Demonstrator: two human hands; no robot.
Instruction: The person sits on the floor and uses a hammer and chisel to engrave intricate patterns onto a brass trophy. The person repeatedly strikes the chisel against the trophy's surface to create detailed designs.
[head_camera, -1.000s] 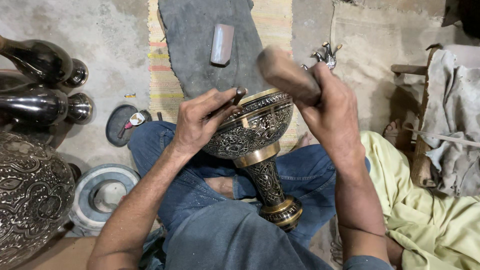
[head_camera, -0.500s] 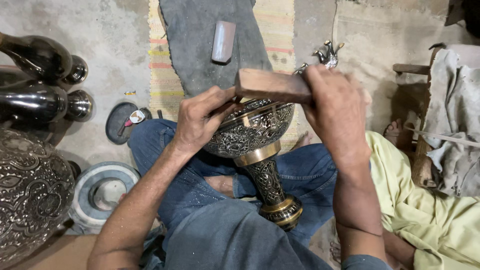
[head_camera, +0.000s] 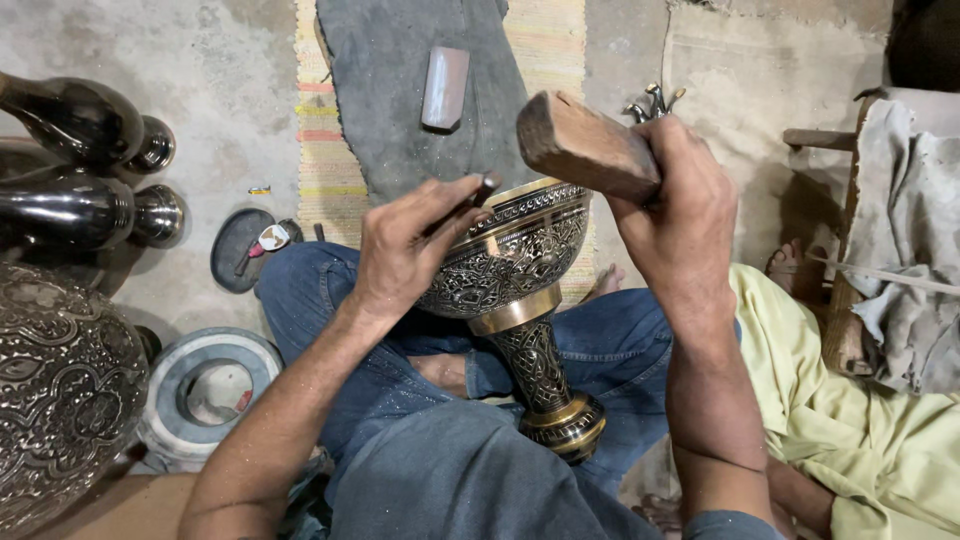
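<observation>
Chisel (head_camera: 478, 192) in left hand (head_camera: 405, 255), wooden mallet (head_camera: 585, 145) in right hand (head_camera: 680, 215), over engraved goblet (head_camera: 515, 270).

both forearms reach forward from the bottom of the view, bare to the elbow, over crossed legs in blue jeans. the left hand (head_camera: 405, 250) sits left of centre, wrist bent slightly, knuckles up, fingers curled in a pinch with the thumb and forefinger pointing up and to the right, closed around a thin dark tool. the left forearm runs diagonally from the lower left corner up to that hand. the right hand (head_camera: 680, 215) is raised higher on the right side, back of the hand toward the camera, fingers wrapped in a tight fist around a wooden block. the right forearm rises almost straight up from the lower edge, wrist straight.
</observation>
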